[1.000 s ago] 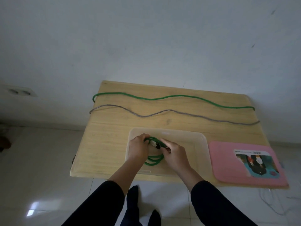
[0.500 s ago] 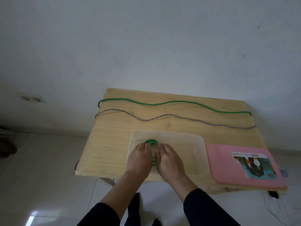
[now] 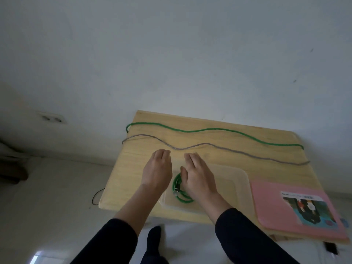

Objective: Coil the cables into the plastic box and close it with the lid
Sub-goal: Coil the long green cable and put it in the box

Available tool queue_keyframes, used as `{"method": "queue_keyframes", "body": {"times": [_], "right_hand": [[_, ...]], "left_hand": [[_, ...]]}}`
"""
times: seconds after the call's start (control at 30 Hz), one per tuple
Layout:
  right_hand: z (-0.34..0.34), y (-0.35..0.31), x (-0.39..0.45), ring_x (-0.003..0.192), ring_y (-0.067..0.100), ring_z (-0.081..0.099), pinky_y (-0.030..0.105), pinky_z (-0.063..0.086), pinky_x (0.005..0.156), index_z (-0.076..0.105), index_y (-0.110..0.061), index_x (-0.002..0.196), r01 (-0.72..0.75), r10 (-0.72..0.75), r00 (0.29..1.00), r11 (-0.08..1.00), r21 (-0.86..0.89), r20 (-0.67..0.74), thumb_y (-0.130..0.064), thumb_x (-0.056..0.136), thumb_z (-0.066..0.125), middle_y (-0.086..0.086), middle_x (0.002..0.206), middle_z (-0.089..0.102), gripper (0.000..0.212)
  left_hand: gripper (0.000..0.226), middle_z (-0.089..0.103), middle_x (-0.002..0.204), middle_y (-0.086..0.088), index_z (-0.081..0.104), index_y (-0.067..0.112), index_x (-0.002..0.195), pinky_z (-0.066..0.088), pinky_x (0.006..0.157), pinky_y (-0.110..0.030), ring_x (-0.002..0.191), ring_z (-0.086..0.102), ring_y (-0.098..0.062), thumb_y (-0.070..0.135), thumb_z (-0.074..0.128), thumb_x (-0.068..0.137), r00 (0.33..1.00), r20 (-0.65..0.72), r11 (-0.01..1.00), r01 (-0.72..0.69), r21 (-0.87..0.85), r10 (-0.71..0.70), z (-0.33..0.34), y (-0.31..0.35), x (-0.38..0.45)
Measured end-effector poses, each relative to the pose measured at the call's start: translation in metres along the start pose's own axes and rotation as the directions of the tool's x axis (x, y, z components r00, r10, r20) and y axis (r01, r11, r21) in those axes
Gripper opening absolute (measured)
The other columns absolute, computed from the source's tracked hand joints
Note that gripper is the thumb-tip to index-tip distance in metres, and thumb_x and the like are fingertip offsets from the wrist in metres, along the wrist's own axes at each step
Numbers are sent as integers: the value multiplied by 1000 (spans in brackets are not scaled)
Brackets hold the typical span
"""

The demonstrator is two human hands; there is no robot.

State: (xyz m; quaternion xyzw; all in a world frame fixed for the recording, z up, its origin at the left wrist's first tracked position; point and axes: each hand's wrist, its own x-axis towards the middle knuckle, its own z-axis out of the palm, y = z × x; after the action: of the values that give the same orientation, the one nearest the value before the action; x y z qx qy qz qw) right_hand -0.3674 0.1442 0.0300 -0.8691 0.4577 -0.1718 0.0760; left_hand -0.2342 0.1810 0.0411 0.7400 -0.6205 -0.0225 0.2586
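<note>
**Ana:** Wooden table (image 3: 144, 168) against a pale wall, and both hands are out of the box now. A second ago the left hand (image 3: 157, 171) and right hand (image 3: 198, 177) were down on the green coil, pressing it flat. Now they are lifted and stretched forward, fingers straight, holding nothing.

**Ben:** So the coiled green cable (image 3: 180, 189) has been let go?

**Ana:** Yes. It lies in loops at the left end of the clear plastic box (image 3: 238, 180), a plug end showing on top, and no finger touches it. One cable looks stored.

**Ben:** And where are the hands heading?

**Ana:** Probably to the grey cable (image 3: 224, 149), which runs in a wavy line across the table just beyond the fingertips. Behind it the long green cable (image 3: 209, 129) lies the same way, untouched, both ends reaching the table's edges.

**Ben:** The lid?

**Ana:** The pink lid (image 3: 282, 204) sits flat to the right of the box, label up, overhanging the table's near edge a little. Two cables remain to coil before it goes on.
</note>
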Motion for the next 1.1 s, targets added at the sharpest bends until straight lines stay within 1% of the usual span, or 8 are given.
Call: {"method": "queue_keyframes", "body": {"times": [0.1, 0.27, 0.43, 0.53, 0.7, 0.77, 0.9, 1.1], "right_hand": [[9, -3, 36, 126, 33, 46, 41, 43, 102, 47, 1, 129, 32, -32, 999, 999, -12, -10, -23, 91, 48, 17, 128, 55, 45], [36, -19, 106, 119, 34, 52, 43, 48, 96, 50, 3, 125, 51, -51, 999, 998, -34, -1, -20, 88, 57, 20, 124, 58, 45], [73, -35, 170, 110, 32, 60, 40, 52, 86, 57, 5, 117, 50, -50, 999, 998, -29, 13, -13, 78, 69, 18, 114, 64, 45], [98, -37, 198, 111, 33, 59, 39, 52, 86, 56, 4, 119, 61, -60, 997, 998, -25, 39, -9, 79, 67, 18, 116, 63, 44], [139, -29, 228, 116, 33, 55, 38, 46, 95, 53, 4, 123, 43, -41, 995, 999, -18, 95, -8, 85, 61, 19, 123, 59, 42], [152, -21, 235, 104, 34, 62, 40, 53, 86, 59, 6, 115, 65, -62, 994, 997, -35, 85, -3, 76, 69, 20, 110, 66, 41], [165, -11, 241, 87, 34, 64, 38, 57, 70, 64, 6, 107, 101, -98, 994, 993, -62, 53, 7, 66, 74, 17, 94, 68, 42], [141, -14, 252, 66, 28, 59, 31, 51, 48, 60, -5, 119, 41, -41, 999, 998, 51, 14, 16, 68, 62, 13, 86, 59, 55]], "left_hand": [[15, 67, 92, -19, 65, -3, 97, 53, 63, -35, 85, 64, -33, -1, 56, 86, 999, -19, 999, 35, -6, -35, -8, -25, 31], [13, 67, 80, -16, 67, 0, 85, 52, 51, -31, 70, 67, -32, -5, 69, 73, 999, -21, 998, 37, 59, -36, -15, -88, 84], [21, 62, 109, -18, 61, -2, 108, 50, 76, -39, 104, 58, -34, 5, 49, 92, 986, 46, 987, 159, 31, -161, -7, -155, 132], [24, 64, 112, -17, 62, -2, 111, 52, 78, -36, 105, 60, -32, 0, 55, 88, 987, 51, 988, 152, 2, -151, 8, -188, 148], [37, 53, 132, -12, 50, 10, 132, 44, 90, -37, 118, 51, -28, 16, 45, 95, 934, 227, 952, 299, -67, -277, 43, -228, 168], [34, 56, 129, -12, 55, 10, 126, 43, 91, -37, 117, 51, -28, 17, 46, 94, 924, 237, 937, 332, -105, -301, 54, -236, 172], [21, 63, 110, -13, 65, 4, 106, 42, 75, -32, 104, 56, -29, 11, 52, 91, 952, 140, 940, 295, -173, -273, 64, -242, 176], [18, 62, 103, -12, 60, 5, 104, 40, 72, -28, 92, 56, -27, 10, 45, 94, 970, 50, 939, 243, -243, -238, 49, -227, 196]]}}
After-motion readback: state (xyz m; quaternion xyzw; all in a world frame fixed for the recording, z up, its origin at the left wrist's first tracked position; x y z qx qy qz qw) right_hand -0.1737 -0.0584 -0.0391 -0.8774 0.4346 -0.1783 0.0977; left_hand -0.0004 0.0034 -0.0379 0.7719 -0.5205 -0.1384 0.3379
